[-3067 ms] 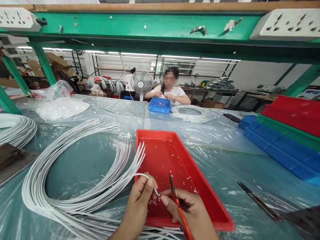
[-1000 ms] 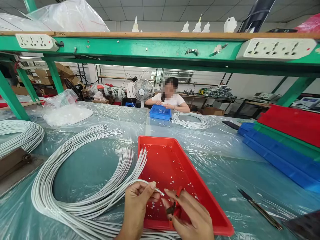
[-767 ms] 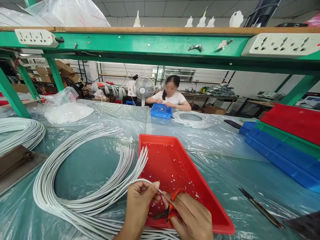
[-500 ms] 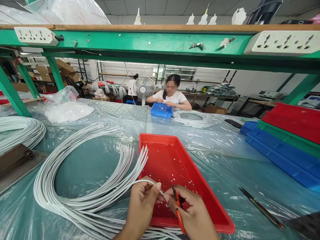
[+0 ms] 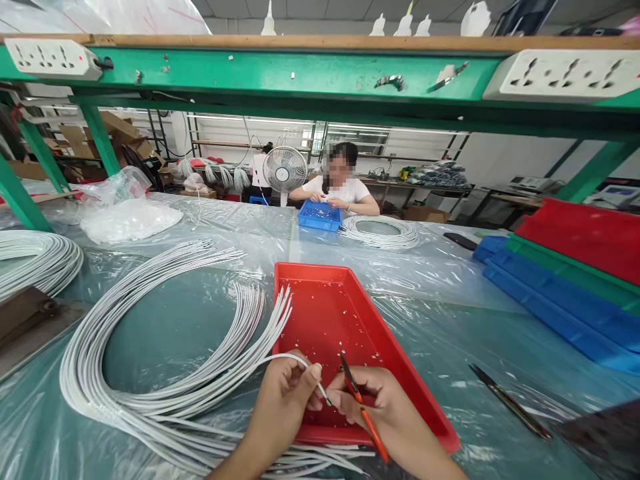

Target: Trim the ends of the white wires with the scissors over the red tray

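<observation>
near edge: left hand [image 5: 287, 400] pinches a white cable [image 5: 280, 359] end over the red tray [image 5: 400, 373]; right hand [image 5: 385, 413], fingers closed around orange snips [image 5: 363, 407], touches its tip. a slip could likely nick the fingertips or cut the wire core.

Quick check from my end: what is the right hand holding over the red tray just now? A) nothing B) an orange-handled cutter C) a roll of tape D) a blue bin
B: the right hand grips an orange-handled cutter over the red tray, beside the white cable pinched in the left hand.
</observation>
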`<state>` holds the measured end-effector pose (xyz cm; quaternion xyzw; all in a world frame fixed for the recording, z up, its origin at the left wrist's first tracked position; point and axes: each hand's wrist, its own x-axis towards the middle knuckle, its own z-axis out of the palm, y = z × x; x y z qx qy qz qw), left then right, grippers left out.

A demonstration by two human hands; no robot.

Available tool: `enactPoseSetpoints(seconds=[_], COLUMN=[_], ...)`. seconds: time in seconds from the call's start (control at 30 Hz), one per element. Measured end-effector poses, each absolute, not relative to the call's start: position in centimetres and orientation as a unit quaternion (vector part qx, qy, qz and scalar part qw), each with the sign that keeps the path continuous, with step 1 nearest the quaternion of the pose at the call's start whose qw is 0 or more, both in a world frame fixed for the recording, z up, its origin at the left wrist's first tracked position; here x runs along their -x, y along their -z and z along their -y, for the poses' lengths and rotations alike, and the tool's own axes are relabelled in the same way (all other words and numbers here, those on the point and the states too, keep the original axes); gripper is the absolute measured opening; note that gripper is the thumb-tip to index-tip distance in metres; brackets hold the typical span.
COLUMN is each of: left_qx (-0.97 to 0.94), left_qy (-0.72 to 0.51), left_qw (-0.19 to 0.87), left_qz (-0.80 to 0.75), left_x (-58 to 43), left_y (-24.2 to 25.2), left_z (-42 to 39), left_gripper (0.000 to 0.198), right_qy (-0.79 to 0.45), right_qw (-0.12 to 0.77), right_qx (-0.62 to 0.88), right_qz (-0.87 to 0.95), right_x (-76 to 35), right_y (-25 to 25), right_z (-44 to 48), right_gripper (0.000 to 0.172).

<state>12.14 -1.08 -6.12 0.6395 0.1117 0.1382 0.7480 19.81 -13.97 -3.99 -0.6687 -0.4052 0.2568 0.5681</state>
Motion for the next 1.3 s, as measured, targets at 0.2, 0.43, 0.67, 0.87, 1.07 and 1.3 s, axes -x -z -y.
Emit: enactPoseSetpoints(seconds=[0.2, 0.43, 0.67, 0.87, 1.07, 1.3], left_qx=[-0.566, -0.364, -0.373, -0.379, -0.375, -0.396], left_qy=[-0.071, -0.071, -0.100, -0.131, -0.143, -0.139], left_qw=[0.814, 0.913, 0.913, 0.909, 0.911, 0.908], left_qz=[-0.107, -0.171, -0.134, -0.116, -0.094, -0.014], left_x=[-12.3, -12.5, -12.1, -11.9, -11.9, -11.7], left_y=[6.0, 6.3, 6.3, 5.7, 5.8, 6.1], left_z=[1.0, 1.2, 1.7, 2.0, 2.3, 2.3], left_gripper=[0.044, 0.026, 0.022, 0.018, 0.017, 0.014], right_qy=[-0.252, -0.090, 0.127, 0.007, -0.188, -0.403], right_qw=[0.550, 0.591, 0.515, 0.603, 0.708, 0.784], right_qx=[0.661, 0.702, 0.698, 0.701, 0.625, 0.448], right_qz=[0.444, 0.388, 0.481, 0.382, 0.268, 0.146], right_x=[-19.9, -19.9, -19.5, -18.6, -18.3, -18.0], right_y=[3.7, 6.0, 7.0, 6.6, 6.6, 6.7], right_z=[14.4, 13.7, 13.7, 13.1, 12.6, 12.7], right_gripper=[0.020, 0.019, 0.025, 0.013, 0.028, 0.031])
